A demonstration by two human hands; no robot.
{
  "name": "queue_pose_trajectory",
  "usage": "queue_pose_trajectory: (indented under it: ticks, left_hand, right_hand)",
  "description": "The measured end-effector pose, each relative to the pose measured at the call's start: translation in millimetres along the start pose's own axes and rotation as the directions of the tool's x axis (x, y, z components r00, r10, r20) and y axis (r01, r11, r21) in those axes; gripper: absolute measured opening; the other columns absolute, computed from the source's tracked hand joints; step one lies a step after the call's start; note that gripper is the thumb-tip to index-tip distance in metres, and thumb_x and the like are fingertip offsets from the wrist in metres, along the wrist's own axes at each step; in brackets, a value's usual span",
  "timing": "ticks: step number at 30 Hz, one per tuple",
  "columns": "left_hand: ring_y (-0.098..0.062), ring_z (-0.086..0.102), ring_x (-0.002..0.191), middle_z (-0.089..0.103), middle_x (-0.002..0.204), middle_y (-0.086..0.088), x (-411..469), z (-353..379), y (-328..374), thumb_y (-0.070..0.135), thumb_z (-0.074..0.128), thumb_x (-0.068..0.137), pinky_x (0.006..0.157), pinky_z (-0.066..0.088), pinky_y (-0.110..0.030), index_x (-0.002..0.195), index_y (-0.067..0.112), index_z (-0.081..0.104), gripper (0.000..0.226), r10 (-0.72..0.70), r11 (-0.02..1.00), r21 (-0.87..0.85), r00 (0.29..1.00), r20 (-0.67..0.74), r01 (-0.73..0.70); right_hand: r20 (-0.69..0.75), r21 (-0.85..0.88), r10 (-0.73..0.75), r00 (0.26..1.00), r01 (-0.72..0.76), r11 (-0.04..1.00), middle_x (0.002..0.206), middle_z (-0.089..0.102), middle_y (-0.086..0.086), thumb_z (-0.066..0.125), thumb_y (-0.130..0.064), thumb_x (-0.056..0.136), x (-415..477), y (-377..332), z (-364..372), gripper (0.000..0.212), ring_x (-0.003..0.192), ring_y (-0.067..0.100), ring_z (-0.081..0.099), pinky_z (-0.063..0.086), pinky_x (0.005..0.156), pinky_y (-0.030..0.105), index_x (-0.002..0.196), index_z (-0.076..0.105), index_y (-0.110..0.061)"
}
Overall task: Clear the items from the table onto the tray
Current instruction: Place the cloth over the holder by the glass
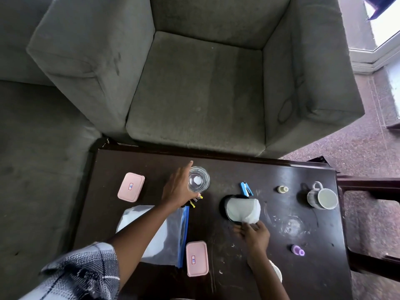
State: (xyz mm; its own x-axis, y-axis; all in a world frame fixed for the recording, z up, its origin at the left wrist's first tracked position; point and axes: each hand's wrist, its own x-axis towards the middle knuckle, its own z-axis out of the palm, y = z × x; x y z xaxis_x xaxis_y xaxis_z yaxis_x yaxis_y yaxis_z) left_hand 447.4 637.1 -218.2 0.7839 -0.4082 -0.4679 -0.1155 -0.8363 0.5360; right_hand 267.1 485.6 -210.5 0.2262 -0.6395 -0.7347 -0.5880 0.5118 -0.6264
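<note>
Reaching: left hand (178,188), fingers spread and gripping nothing, touches the left side of the drinking glass (198,179) on the bench (216,163) — glass just right of the palm. Right hand (253,233) pinches white cloth (243,210) at centre — tray unseen.

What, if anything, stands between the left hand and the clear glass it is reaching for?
Nothing visible does. The left hand is already at the side of the clear glass, with its fingers spread open along the glass's left side. No tray shows in this view.
</note>
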Motion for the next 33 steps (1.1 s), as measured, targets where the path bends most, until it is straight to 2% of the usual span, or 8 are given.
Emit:
queue_pose_trajectory:
  ticks: [4, 9, 13, 16, 20, 24, 33]
  left_hand:
    - [-0.019, 0.043, 0.128, 0.046, 0.138, 0.002, -3, 4, -5, 0.032, 0.082, 0.062, 0.101, 0.039, -0.033, 0.144, 0.025, 0.031, 0.096, -0.009, 0.998, -0.063, 0.999, -0.036, 0.007]
    - [-0.018, 0.044, 0.127, 0.047, 0.137, 0.0, -3, 8, -3, 0.027, 0.082, 0.063, 0.098, 0.04, -0.032, 0.144, 0.023, 0.033, 0.095, -0.023, 0.993, -0.115, 0.998, -0.05, 0.017]
    - [-0.02, 0.046, 0.125, 0.048, 0.135, -0.003, -2, 9, -3, 0.026, 0.083, 0.063, 0.097, 0.041, -0.032, 0.144, 0.022, 0.033, 0.095, -0.033, 0.992, -0.12, 0.998, -0.049, 0.027]
    - [-0.021, 0.046, 0.125, 0.047, 0.135, -0.004, -2, 10, 0, 0.025, 0.082, 0.064, 0.099, 0.041, -0.033, 0.144, 0.021, 0.032, 0.095, -0.033, 0.994, -0.109, 0.998, -0.058, 0.027]
    - [-0.021, 0.047, 0.125, 0.048, 0.136, -0.004, -1, 12, 4, 0.025, 0.081, 0.065, 0.1, 0.041, -0.033, 0.144, 0.02, 0.032, 0.093, -0.026, 0.994, -0.109, 0.998, -0.064, 0.019]
    - [-0.021, 0.047, 0.125, 0.047, 0.135, -0.004, 3, 12, 8, 0.025, 0.08, 0.066, 0.1, 0.042, -0.033, 0.145, 0.02, 0.031, 0.093, -0.006, 0.995, -0.096, 0.999, -0.053, 0.001]
    - [-0.02, 0.044, 0.127, 0.044, 0.137, -0.004, 3, 11, 12, 0.026, 0.079, 0.07, 0.099, 0.038, -0.029, 0.146, 0.02, 0.027, 0.092, -0.011, 0.998, -0.062, 0.999, -0.037, 0.009]
  right_hand:
    - [0.017, 0.081, 0.02, 1.0, -0.022, 0.996, 0.061, 0.061, 0.017, 0.045, 0.011, 0.09, 4, -16, 30, 0.012, 0.038, 0.01, 0.061, 0.051, 0.039, 0.02, 0.093, 0.052, 0.001]
    - [0.032, 0.129, 0.036, 0.999, -0.04, 0.991, 0.067, 0.061, 0.021, 0.045, 0.01, 0.092, 15, -28, 53, 0.021, 0.039, 0.01, 0.063, 0.052, 0.04, 0.021, 0.11, 0.05, 0.001]
    - [0.052, 0.123, 0.04, 0.998, -0.046, 0.991, 0.043, 0.063, 0.007, 0.044, 0.01, 0.092, 20, -36, 63, 0.023, 0.036, 0.011, 0.061, 0.048, 0.036, 0.019, 0.112, 0.05, 0.0]
    - [0.068, 0.089, 0.037, 0.997, -0.043, 0.995, 0.04, 0.062, 0.004, 0.044, 0.009, 0.093, 25, -40, 64, 0.02, 0.035, 0.011, 0.06, 0.047, 0.035, 0.018, 0.11, 0.049, 0.001]
    - [0.077, 0.037, 0.016, 0.997, -0.019, 0.999, 0.043, 0.063, 0.005, 0.045, 0.008, 0.092, 29, -40, 65, 0.016, 0.034, 0.011, 0.059, 0.047, 0.035, 0.018, 0.106, 0.052, 0.004]
    - [0.066, -0.026, -0.002, 0.998, 0.004, 1.0, 0.064, 0.064, 0.017, 0.046, 0.006, 0.092, 31, -40, 65, 0.016, 0.037, 0.01, 0.06, 0.049, 0.038, 0.019, 0.106, 0.052, 0.001]
    - [0.079, -0.106, -0.025, 0.997, 0.033, 0.994, 0.073, 0.069, 0.021, 0.048, 0.004, 0.091, 38, -38, 66, 0.017, 0.055, 0.023, 0.066, 0.053, 0.048, 0.026, 0.107, 0.055, 0.002]
